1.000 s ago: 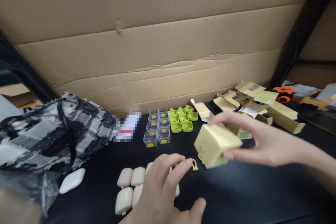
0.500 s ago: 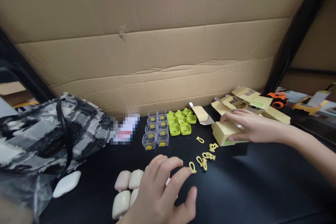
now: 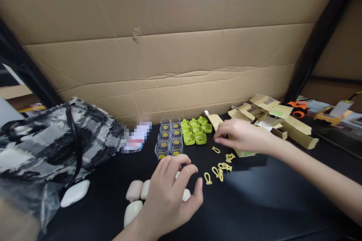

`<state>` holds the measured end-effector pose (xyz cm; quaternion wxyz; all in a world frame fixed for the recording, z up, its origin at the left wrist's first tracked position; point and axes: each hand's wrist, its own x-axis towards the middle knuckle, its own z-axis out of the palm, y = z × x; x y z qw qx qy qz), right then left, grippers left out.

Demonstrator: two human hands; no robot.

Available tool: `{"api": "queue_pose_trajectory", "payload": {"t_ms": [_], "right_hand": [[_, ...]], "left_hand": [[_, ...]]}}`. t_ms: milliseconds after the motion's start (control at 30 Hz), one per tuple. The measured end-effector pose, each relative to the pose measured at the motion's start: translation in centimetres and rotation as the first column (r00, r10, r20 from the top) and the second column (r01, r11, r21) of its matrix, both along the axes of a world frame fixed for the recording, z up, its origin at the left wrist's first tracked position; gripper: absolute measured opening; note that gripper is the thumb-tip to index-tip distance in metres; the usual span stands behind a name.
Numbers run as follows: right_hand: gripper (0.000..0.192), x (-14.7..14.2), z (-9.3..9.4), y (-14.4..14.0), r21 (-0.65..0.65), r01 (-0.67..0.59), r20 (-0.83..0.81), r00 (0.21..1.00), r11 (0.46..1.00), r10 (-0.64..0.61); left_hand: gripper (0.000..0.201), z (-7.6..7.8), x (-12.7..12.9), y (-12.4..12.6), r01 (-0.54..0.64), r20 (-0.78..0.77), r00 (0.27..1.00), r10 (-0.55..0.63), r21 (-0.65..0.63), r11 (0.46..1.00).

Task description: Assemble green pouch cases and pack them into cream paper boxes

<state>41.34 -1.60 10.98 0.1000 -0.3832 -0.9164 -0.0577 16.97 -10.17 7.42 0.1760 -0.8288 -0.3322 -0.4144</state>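
Observation:
My left hand point(image 3: 169, 192) rests with spread fingers over a group of cream oval cases point(image 3: 132, 201) on the black table, holding nothing. My right hand point(image 3: 243, 135) reaches left over a small yellow carton point(image 3: 244, 153) that lies on the table; its fingertips hover just above a yellow loop point(image 3: 216, 150). Whether they pinch anything I cannot tell. Several more yellow loops point(image 3: 220, 169) lie scattered between my two hands.
Clear cases with smiley stickers point(image 3: 169, 139) and lime green cases point(image 3: 195, 130) stand in rows toward the back. Opened yellow cartons point(image 3: 277, 116) pile at the right. A black-and-white bag point(image 3: 56, 139) and a white case point(image 3: 75, 193) lie left. A cardboard wall point(image 3: 169, 45) closes the back.
My right hand set the yellow carton down on the table, let it go and reached left toward the loops. The loops now lie spilled on the table. My left hand shifted slightly.

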Motion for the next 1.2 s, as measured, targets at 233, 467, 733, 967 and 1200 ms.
{"api": "queue_pose_trajectory", "payload": {"t_ms": [233, 467, 733, 967, 1200], "right_hand": [[0.017, -2.5, -5.0, -0.6, 0.004, 0.057, 0.113, 0.992, 0.998, -0.057], [0.011, -2.3, -5.0, 0.6, -0.009, 0.088, 0.030, 0.996, 0.996, -0.088], [0.023, -4.2, -5.3, 2.1, -0.020, 0.164, 0.015, 0.986, 0.986, -0.164], [0.014, -4.0, -5.7, 1.8, -0.041, 0.151, -0.080, 0.985, 0.988, -0.154], [0.010, -2.8, -2.7, -2.2, -0.134, 0.032, -0.453, 0.887, 0.990, -0.090]], "left_hand": [[0.009, 0.0, -0.6, 0.9, -0.067, 0.010, 0.998, 0.069, -0.131, 0.989], [0.007, -0.4, -0.7, 1.1, -0.051, 0.003, 0.999, 0.052, -0.154, 0.987], [0.011, -1.0, -0.1, 0.8, 0.021, -0.084, 0.996, -0.044, -0.254, 0.967], [0.014, -1.5, 0.0, 0.5, 0.045, -0.091, 0.993, -0.080, -0.338, 0.940], [0.054, -1.7, 1.3, 2.2, 0.297, 0.440, 0.893, 0.090, -0.729, 0.617]]}}
